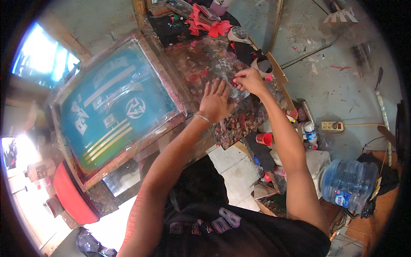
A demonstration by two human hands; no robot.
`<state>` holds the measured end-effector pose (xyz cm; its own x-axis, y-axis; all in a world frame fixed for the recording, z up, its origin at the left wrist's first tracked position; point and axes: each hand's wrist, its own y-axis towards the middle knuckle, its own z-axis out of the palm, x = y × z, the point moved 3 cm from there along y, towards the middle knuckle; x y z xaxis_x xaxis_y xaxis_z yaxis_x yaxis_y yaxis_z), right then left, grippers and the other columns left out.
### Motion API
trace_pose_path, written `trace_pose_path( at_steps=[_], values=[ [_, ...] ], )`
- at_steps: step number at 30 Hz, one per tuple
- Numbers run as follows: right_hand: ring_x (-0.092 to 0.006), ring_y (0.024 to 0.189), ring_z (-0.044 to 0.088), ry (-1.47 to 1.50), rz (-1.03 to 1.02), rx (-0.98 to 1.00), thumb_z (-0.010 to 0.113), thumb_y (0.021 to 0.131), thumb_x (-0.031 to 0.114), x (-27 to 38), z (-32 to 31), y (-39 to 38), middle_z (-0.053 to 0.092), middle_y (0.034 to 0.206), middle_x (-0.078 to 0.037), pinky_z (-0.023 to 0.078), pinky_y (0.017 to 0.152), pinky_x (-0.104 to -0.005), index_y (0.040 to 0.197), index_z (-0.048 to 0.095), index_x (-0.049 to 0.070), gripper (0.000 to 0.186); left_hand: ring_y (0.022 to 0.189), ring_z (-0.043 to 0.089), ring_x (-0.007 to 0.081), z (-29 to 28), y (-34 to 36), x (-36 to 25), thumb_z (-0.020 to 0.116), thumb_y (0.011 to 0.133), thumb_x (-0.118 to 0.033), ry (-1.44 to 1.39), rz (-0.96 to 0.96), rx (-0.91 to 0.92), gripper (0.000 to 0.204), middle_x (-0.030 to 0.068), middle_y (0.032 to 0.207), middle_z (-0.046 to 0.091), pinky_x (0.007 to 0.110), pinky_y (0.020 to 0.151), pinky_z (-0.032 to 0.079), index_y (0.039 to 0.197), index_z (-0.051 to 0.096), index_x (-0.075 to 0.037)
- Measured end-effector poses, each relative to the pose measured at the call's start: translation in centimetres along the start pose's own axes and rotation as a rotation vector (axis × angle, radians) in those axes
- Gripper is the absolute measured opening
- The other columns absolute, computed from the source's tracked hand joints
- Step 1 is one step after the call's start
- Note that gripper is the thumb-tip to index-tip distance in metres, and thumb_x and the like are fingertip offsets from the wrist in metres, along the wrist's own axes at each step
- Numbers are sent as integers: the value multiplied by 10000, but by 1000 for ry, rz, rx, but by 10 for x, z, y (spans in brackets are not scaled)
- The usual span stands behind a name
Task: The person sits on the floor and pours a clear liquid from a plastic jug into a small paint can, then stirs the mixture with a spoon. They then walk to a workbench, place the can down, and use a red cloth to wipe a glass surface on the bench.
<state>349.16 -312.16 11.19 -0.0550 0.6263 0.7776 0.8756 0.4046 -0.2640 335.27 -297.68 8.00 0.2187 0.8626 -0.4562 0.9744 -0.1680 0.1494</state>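
My left hand (216, 102) lies palm down with its fingers stretched out on a paint-stained work board (239, 122). Close by on the right, my right hand (250, 81) is closed in a pinch. Something small and dark red shows at its fingertips, too small to name. Left of both hands, a wooden-framed printing screen (143, 109) rests tilted. Its mesh is blue-green, turning yellow at a lower corner, with pale lettering, a round emblem and stripes.
Behind the hands are red rags (201, 21), a roll of tape (238, 34) and a bottle of pink liquid (220, 6). At right stand a red cup (264, 138), a small bottle (310, 132), a large blue water jug (349, 185) and a power strip (332, 126). A red rounded object (72, 195) sits lower left.
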Motion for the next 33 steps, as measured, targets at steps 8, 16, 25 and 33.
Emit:
trace_pose_path(
  at_steps=[8,16,25,33],
  values=[
    [-158,579,683,-300,-78,342,750,872,105,0,8,36,738,724,-101,552,545,-325,958,781,-32,165,1604,149,374,35,-13,-13,442,1010,-666,92,25,44,893,157,1710,267,549,1302,78,1619,348,-21],
    [-117,613,664,-357,-63,522,765,872,119,3,0,47,727,730,-71,528,555,-304,941,772,-46,180,1589,172,412,33,-15,-13,472,1013,-612,49,55,-15,849,131,1714,271,562,1299,108,1610,364,-18],
    [-160,600,693,-386,-121,562,759,889,140,8,1,45,726,718,-93,550,579,-340,926,765,-40,184,1579,172,441,26,-15,-14,483,1027,-561,20,62,-16,772,124,1687,326,577,1296,112,1577,432,-22],
    [-206,573,699,-604,-265,491,748,858,74,26,16,42,718,681,-147,549,583,-373,869,764,-60,136,1579,179,437,26,-15,-15,467,1036,-563,34,52,-10,762,117,1686,331,583,1297,100,1575,433,-26]
  ],
)
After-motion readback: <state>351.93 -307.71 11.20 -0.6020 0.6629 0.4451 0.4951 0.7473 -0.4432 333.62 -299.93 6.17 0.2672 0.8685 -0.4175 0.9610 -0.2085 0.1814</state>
